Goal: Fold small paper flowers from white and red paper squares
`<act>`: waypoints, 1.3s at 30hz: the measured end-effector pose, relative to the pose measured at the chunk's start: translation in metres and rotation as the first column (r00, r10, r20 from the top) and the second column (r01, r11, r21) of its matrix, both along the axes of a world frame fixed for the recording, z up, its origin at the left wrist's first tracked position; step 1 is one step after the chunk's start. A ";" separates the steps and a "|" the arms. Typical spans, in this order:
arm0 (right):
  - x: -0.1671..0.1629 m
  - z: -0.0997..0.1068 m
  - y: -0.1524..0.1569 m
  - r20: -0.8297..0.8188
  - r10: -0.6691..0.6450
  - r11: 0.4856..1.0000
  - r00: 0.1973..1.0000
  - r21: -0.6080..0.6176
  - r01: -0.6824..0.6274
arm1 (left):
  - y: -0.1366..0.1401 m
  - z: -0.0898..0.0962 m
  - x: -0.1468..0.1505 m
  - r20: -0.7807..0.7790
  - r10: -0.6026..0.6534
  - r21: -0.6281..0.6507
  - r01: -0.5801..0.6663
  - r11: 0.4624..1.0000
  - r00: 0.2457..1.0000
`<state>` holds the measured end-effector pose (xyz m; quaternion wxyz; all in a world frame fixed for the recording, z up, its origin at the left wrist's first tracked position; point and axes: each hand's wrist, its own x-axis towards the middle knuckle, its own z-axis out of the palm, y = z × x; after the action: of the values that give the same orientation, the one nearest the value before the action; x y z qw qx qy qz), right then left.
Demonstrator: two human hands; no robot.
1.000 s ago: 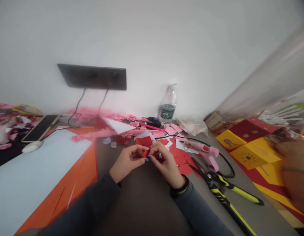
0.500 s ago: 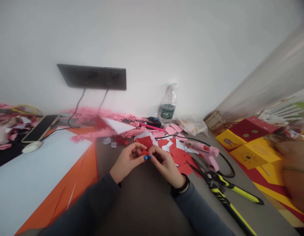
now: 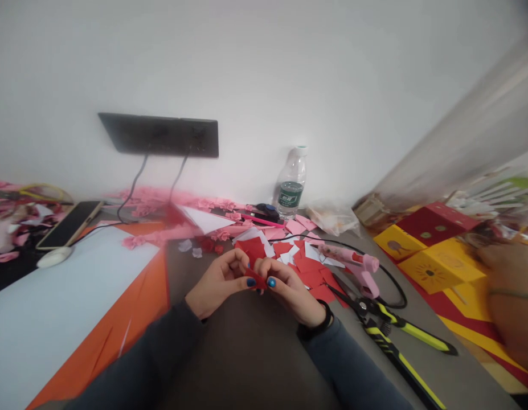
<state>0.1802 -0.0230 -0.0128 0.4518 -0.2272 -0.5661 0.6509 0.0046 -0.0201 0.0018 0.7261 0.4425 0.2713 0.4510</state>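
A small piece of red paper [image 3: 256, 278] is pinched between my two hands, above the grey table [image 3: 242, 353]. My left hand [image 3: 219, 283] holds its left side between thumb and fingers. On the right side, my right hand [image 3: 291, 287] has it between thumb and curled fingers. Part of the paper is hidden behind the fingertips. Just beyond my hands lie loose red paper pieces [image 3: 308, 263] mixed with white ones. Small white paper flowers [image 3: 185, 245] rest to the left of these.
To the right are a pink glue gun [image 3: 366, 279] with its cord and yellow-black pliers-like cutters [image 3: 377, 330]. A water bottle [image 3: 291, 191] stands by the wall. Leftward are a phone [image 3: 71, 224], a white mouse [image 3: 54, 257] and large paper sheets [image 3: 67, 307]. Another person's arm [image 3: 514, 302] is at far right.
My thumbs have moved apart, from touching each other to opposite sides of the red paper, and more of the paper shows between them. The other person's hand has shifted slightly.
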 end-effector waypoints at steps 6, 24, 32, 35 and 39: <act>0.000 0.002 -0.002 -0.006 0.017 1.000 1.000 -0.026 -0.017 | -0.001 0.002 -0.001 -0.015 -0.035 0.026 0.035 0.999 0.999; 0.000 0.001 -0.001 0.050 -0.052 0.999 0.997 0.017 0.051 | 0.000 0.002 -0.001 -0.135 0.042 0.040 -0.037 0.999 0.990; -0.001 -0.002 0.001 0.087 -0.117 0.993 0.989 0.014 0.116 | 0.001 0.000 0.001 -0.157 0.074 0.024 -0.072 0.997 0.985; -0.002 -0.003 0.002 0.060 -0.131 0.991 0.990 0.019 0.130 | 0.001 -0.003 0.002 -0.109 0.084 0.018 -0.082 0.996 0.990; -0.004 0.000 0.001 0.065 -0.188 0.980 0.980 0.072 0.184 | 0.003 -0.006 0.002 -0.126 0.174 0.035 -0.171 0.985 0.977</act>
<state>0.1760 -0.0221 -0.0131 0.4973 -0.2874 -0.5794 0.5782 0.0064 -0.0174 -0.0041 0.6600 0.4541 0.3494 0.4859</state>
